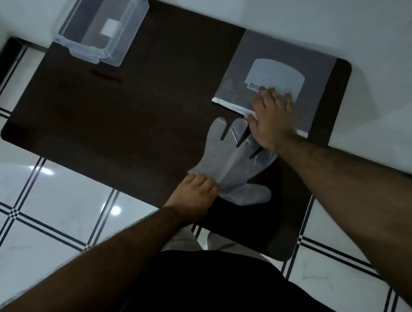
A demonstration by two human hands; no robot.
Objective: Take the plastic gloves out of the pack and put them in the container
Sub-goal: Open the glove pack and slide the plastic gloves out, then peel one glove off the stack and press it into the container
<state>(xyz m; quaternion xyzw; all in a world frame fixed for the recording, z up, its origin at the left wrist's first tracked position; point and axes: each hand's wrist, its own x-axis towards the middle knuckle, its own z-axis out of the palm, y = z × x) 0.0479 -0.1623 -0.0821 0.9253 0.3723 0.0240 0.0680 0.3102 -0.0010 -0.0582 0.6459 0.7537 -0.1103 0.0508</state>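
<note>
A clear plastic glove (227, 158) lies flat on the dark table (128, 112), its fingers pointing toward the pack. My left hand (193, 197) pinches the glove's cuff edge at the near side. My right hand (271, 117) lies flat with spread fingers on the open end of the grey glove pack (286, 57), which has a white label and a white strip along its mouth. The hand also covers the tips of some glove fingers. The clear plastic container (100, 17) stands at the table's far left corner, apart from both hands.
The table stands against a white wall (266, 4) at the back. Tiled floor (41, 214) with dark grid lines shows at the left and near side. My dark clothing (235, 298) fills the bottom of the view.
</note>
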